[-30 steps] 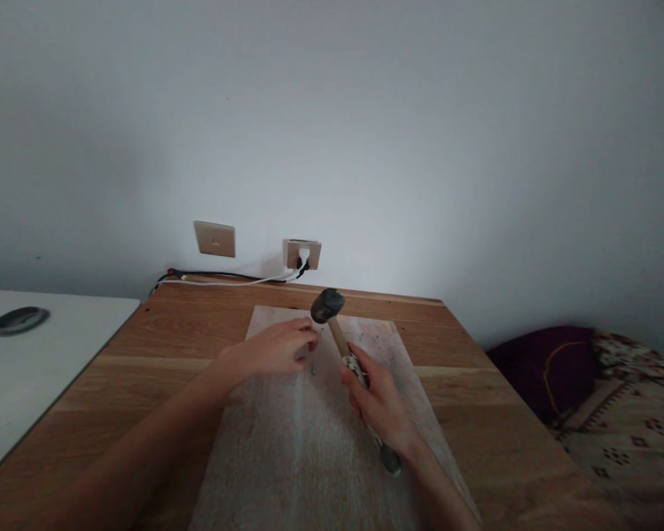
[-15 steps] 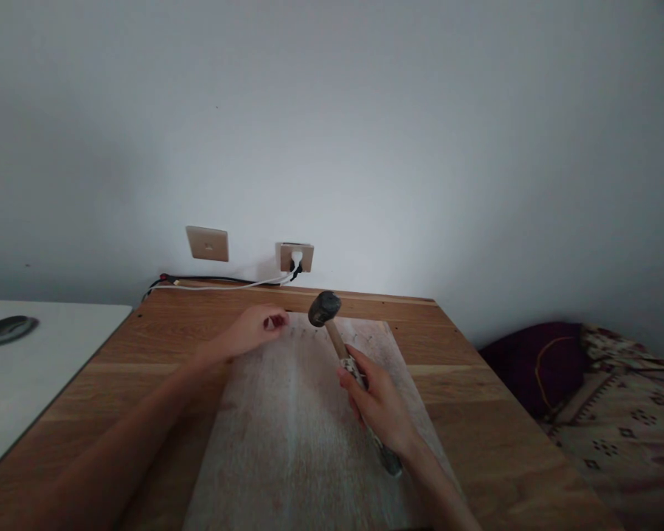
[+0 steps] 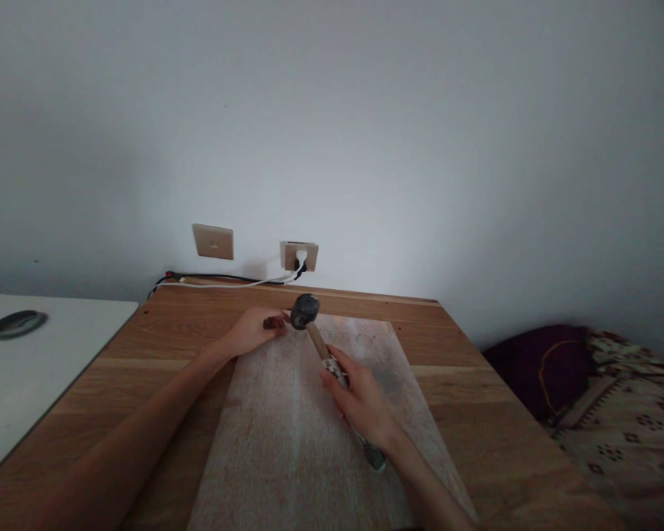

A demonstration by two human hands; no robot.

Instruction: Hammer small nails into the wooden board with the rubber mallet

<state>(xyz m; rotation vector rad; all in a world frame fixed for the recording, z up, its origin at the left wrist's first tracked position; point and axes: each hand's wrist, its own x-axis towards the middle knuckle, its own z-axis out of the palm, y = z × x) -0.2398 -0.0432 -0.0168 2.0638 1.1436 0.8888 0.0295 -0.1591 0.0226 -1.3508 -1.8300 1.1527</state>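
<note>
My right hand [image 3: 359, 398] is wrapped round the handle of a hammer [image 3: 317, 341], whose dark, blunt head is raised over the far part of a pale, worn wooden board [image 3: 288, 420]. The hammer's wooden shaft ends in a patterned grip and a dark butt. At the board's far left corner, close beside the hammer head, my left hand [image 3: 254, 330] has its fingers curled in a pinch. Whatever sits between those fingertips is too small to make out. Several small nails [image 3: 359, 336] stand in a row along the board's far end, partly hidden by the hammer.
The board lies on a wooden table [image 3: 476, 420] against a pale wall. Cables [image 3: 226, 280] run along its back edge to a wall socket [image 3: 302, 257]. A white surface [image 3: 44, 376] with a dark oval object [image 3: 19, 324] is at left; patterned fabric [image 3: 631, 428] lies at right.
The hammer in my right hand has moved left, its head now beside my left fingers. My left hand stays at the board's far left corner. The view has shifted slightly.
</note>
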